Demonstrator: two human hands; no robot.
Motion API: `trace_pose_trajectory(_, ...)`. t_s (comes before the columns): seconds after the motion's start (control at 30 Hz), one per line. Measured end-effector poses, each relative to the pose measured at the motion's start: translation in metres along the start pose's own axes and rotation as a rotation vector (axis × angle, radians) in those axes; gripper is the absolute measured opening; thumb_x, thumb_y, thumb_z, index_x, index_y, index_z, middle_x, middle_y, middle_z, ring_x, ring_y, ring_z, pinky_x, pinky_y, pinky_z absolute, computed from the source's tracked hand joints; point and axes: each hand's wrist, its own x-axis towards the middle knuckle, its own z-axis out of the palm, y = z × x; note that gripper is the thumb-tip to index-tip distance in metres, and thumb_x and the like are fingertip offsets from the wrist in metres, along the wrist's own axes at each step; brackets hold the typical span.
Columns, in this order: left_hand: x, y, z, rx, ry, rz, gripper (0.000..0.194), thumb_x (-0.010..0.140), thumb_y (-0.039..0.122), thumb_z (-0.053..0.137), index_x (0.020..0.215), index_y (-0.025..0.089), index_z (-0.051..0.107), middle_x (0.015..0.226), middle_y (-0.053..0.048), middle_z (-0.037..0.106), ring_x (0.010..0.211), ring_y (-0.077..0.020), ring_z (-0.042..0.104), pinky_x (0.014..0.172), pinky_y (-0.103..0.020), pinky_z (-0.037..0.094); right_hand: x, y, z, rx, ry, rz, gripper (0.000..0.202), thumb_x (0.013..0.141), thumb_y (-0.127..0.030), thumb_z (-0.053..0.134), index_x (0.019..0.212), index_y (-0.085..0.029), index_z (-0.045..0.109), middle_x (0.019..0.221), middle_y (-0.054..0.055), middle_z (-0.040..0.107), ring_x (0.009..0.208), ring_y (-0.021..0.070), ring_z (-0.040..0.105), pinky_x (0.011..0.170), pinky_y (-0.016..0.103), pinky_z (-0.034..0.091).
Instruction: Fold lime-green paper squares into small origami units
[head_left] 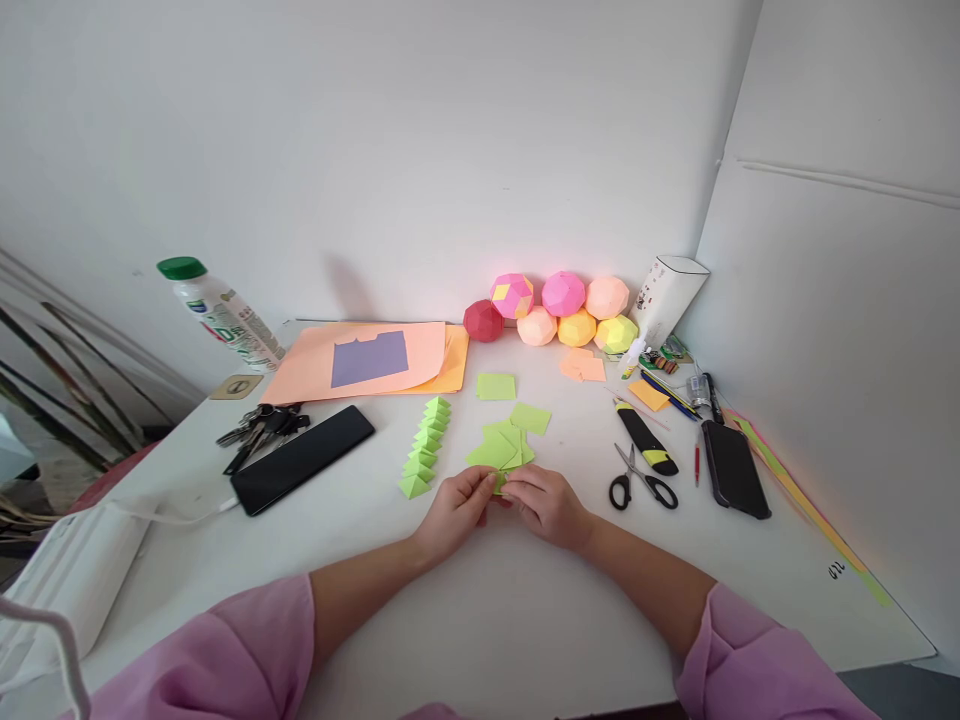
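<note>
Between my two hands is a small green paper piece, pinched from both sides and partly covered by the fingers. My left hand grips its left side with thumb and forefinger. On the right side, the fingers of my right hand are closed on the same piece. Just beyond the hands lies a loose pile of green paper pieces, with another green piece and a flat green stack farther back. A row of folded green paper units stands left of the pile.
Scissors, a utility knife and a phone lie to the right. Faceted paper balls are stacked by the wall. To the left are a black power bank, keys, orange paper sheets and a bottle.
</note>
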Motion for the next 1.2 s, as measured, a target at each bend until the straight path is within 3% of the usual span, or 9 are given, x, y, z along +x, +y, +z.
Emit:
trace_pose_trajectory(0.17, -0.001, 0.003, 0.0, 0.052, -0.045, -0.02, 0.035, 0.082, 0.045, 0.048, 0.096, 0.015, 0.059, 0.068, -0.002, 0.065, 0.047, -0.0098, 0.044, 0.048, -0.023, 0.037, 0.001, 0.004, 0.002, 0.193, 0.055, 0.153, 0.015, 0.087, -0.019, 0.048, 0.086, -0.017, 0.062, 0.079, 0.008, 0.062, 0.072, 0.0159, 0.059, 0.065, 0.029, 0.051)
trace_pose_trajectory(0.3, 0.0, 0.004, -0.001, 0.087, -0.1, -0.013, 0.037, 0.084, 0.044, 0.044, 0.099, 0.014, 0.06, 0.064, -0.002, 0.064, 0.048, -0.0104, 0.042, 0.05, -0.023, 0.036, 0.002, 0.007, 0.004, 0.277, 0.086, 0.267, 0.013, 0.084, -0.025, 0.053, 0.079, -0.017, 0.063, 0.073, 0.006, 0.062, 0.065, 0.0145, 0.057, 0.057, 0.027, 0.049)
trace_pose_trajectory(0.5, -0.002, 0.006, -0.002, 0.104, -0.139, 0.01, 0.036, 0.086, 0.045, 0.041, 0.094, 0.015, 0.061, 0.064, -0.002, 0.063, 0.049, -0.0107, 0.043, 0.05, -0.022, 0.035, 0.002, 0.006, 0.003, 0.457, 0.042, 0.505, 0.013, 0.079, -0.03, 0.061, 0.079, -0.017, 0.062, 0.074, 0.004, 0.06, 0.062, 0.0128, 0.056, 0.055, 0.025, 0.048)
trace_pose_trajectory(0.63, -0.003, 0.003, -0.003, 0.142, -0.149, 0.059, 0.037, 0.086, 0.042, 0.041, 0.103, 0.016, 0.06, 0.067, -0.002, 0.063, 0.05, -0.0108, 0.042, 0.05, -0.022, 0.035, -0.002, 0.009, 0.005, 0.532, 0.01, 0.621, 0.019, 0.078, -0.035, 0.062, 0.085, -0.017, 0.062, 0.075, 0.003, 0.061, 0.062, 0.0125, 0.057, 0.057, 0.027, 0.049)
trace_pose_trajectory(0.83, -0.003, -0.002, -0.003, 0.168, -0.135, 0.107, 0.033, 0.087, 0.042, 0.04, 0.106, 0.017, 0.052, 0.067, -0.001, 0.063, 0.051, -0.012, 0.046, 0.052, -0.023, 0.036, -0.001, 0.011, 0.003, 0.633, -0.009, 0.712, 0.024, 0.075, -0.036, 0.065, 0.088, -0.017, 0.063, 0.074, 0.001, 0.061, 0.062, 0.012, 0.056, 0.06, 0.027, 0.05)
trace_pose_trajectory(0.97, -0.004, -0.001, -0.002, 0.131, -0.134, 0.121, 0.028, 0.088, 0.04, 0.038, 0.106, 0.019, 0.043, 0.066, 0.0, 0.061, 0.056, -0.0125, 0.049, 0.054, -0.023, 0.037, 0.004, 0.009, -0.001, 0.724, 0.005, 0.722, 0.021, 0.075, -0.036, 0.065, 0.081, -0.016, 0.064, 0.077, 0.001, 0.056, 0.061, 0.0102, 0.054, 0.063, 0.028, 0.052)
trace_pose_trajectory(1.2, -0.006, 0.003, 0.0, 0.115, -0.107, 0.054, 0.031, 0.088, 0.041, 0.037, 0.108, 0.019, 0.043, 0.066, 0.0, 0.061, 0.055, -0.0131, 0.047, 0.054, -0.024, 0.035, 0.004, 0.011, -0.002, 0.688, 0.003, 0.67, 0.021, 0.078, -0.036, 0.063, 0.073, -0.015, 0.065, 0.074, 0.002, 0.057, 0.057, 0.0094, 0.052, 0.05, 0.022, 0.046)
